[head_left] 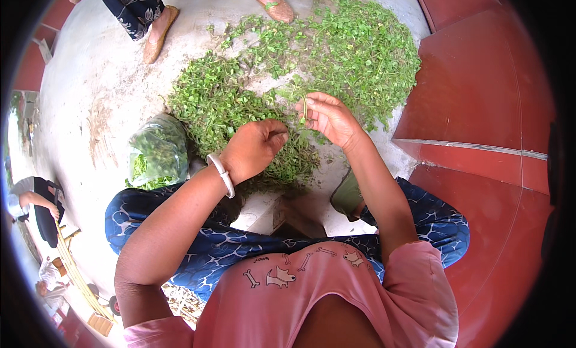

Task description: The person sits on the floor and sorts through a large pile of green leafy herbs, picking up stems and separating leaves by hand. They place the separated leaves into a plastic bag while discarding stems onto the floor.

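Note:
My right hand (331, 119) pinches a thin green leafy sprig (305, 107) between thumb and fingers, above a heap of greens. Close beside it, my left hand (255, 147) is curled with the thumb against the fingers; anything inside it is hidden. A white bangle (222, 175) circles my left wrist. Below both hands lies a darker green heap (210, 102) of leafy stems on the pale ground. It joins a wider, lighter spread of greens (360, 54) farther off to the right. A clear plastic bag (157, 150) holding more greens stands left of the heap.
At the far side stand another person's feet in tan shoes (161, 36), one by the greens. Red panels (474, 96) border the right. Far left, another person (45, 207) is near long wooden poles (78, 276). My knees flank the near heap.

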Demonstrator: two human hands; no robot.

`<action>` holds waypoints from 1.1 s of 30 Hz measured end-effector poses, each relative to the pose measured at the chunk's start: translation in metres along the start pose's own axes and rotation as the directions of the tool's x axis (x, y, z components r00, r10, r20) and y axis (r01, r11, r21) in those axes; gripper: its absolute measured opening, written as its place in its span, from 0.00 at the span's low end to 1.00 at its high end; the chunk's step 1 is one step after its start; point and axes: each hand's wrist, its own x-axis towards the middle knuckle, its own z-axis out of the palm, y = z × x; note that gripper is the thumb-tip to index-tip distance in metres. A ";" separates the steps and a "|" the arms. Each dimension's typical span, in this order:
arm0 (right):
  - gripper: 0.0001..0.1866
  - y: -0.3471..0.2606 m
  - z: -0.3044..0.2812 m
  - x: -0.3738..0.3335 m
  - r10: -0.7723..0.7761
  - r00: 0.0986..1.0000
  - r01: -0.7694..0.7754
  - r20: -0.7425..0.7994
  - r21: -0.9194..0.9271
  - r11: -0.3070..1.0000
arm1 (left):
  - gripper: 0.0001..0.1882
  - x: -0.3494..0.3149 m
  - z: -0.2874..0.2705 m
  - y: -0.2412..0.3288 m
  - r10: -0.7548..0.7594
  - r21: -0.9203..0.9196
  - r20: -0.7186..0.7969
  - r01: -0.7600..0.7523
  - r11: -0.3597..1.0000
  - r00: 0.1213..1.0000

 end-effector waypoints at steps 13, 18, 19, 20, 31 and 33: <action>0.11 0.024 0.071 -0.012 -0.129 0.992 0.126 0.008 -0.301 0.945 | 0.09 0.016 -0.002 -0.009 -0.189 -0.608 -0.164 0.052 0.792 0.968; 0.13 0.016 0.073 -0.014 -0.149 0.988 0.145 0.032 -0.492 0.859 | 0.07 0.019 -0.011 -0.016 -0.156 -0.549 -0.229 0.005 0.836 0.961; 0.14 0.015 0.065 -0.009 -0.154 0.987 0.152 0.044 -0.556 0.817 | 0.07 0.019 -0.014 -0.015 -0.164 -0.535 -0.226 0.018 0.845 0.960; 0.14 0.013 0.058 -0.005 -0.201 0.979 0.187 0.042 -0.587 0.788 | 0.07 0.019 -0.016 -0.013 -0.168 -0.522 -0.221 0.029 0.853 0.961; 0.23 0.006 0.057 -0.006 -0.234 0.966 0.260 0.114 -0.417 0.871 | 0.07 0.011 -0.019 -0.002 -0.237 -0.528 0.081 0.243 0.814 0.968; 0.19 -0.002 0.059 -0.011 -0.194 0.979 0.201 0.056 -0.356 0.912 | 0.07 0.009 -0.020 0.002 -0.244 -0.510 0.086 0.253 0.822 0.966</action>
